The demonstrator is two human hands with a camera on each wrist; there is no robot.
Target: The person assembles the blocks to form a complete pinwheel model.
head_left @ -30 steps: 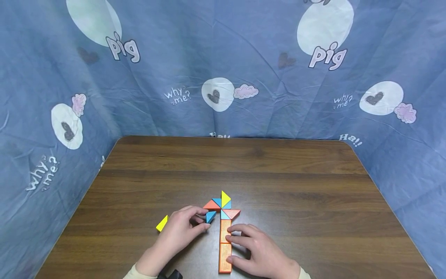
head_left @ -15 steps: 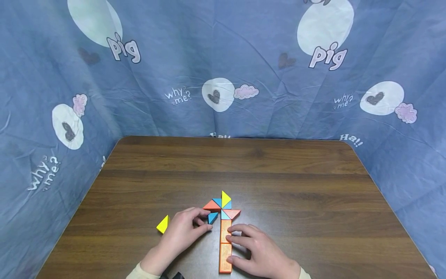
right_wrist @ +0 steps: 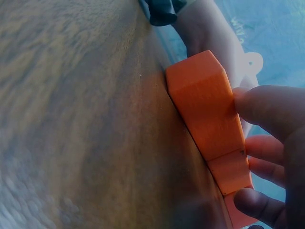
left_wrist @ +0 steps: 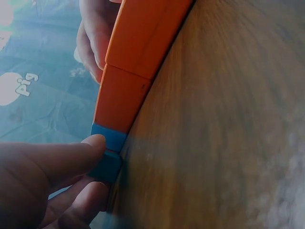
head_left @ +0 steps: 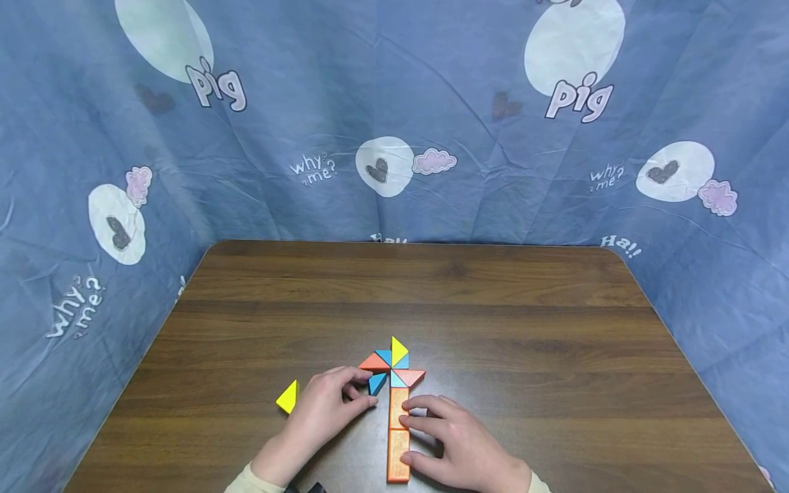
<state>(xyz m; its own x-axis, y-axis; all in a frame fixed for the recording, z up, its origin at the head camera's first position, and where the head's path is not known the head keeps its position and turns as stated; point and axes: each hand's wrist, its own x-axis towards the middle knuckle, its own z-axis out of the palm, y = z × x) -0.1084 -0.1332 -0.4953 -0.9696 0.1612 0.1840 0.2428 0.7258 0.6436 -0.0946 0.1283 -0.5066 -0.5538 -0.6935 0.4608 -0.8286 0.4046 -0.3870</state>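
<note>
My left hand (head_left: 323, 405) pinches a small blue triangular block (head_left: 377, 383) between thumb and fingers, just left of the pinwheel-like group. In the left wrist view that blue block (left_wrist: 107, 167) sits low, by the tabletop. My right hand (head_left: 459, 441) touches the right edge of two orange rectangular blocks, the upper block (head_left: 398, 404) and the lower block (head_left: 398, 457), laid end to end. Above them lie a red triangle (head_left: 373, 363), a pink triangle (head_left: 411, 377), a yellow triangle (head_left: 398, 350) and several blue triangles, one of them (head_left: 397, 379) touching the upper orange block.
A loose yellow triangular block (head_left: 287, 397) lies left of my left hand. Brown wooden tabletop (head_left: 524, 329) extends around the blocks, with a blue printed cloth (head_left: 468, 198) behind it. A dark object (head_left: 316, 488) shows beside my left wrist.
My left hand has moved slightly right, bringing the blue triangular block nearer the group and turning it a little. My right hand and the orange blocks have stayed put.
</note>
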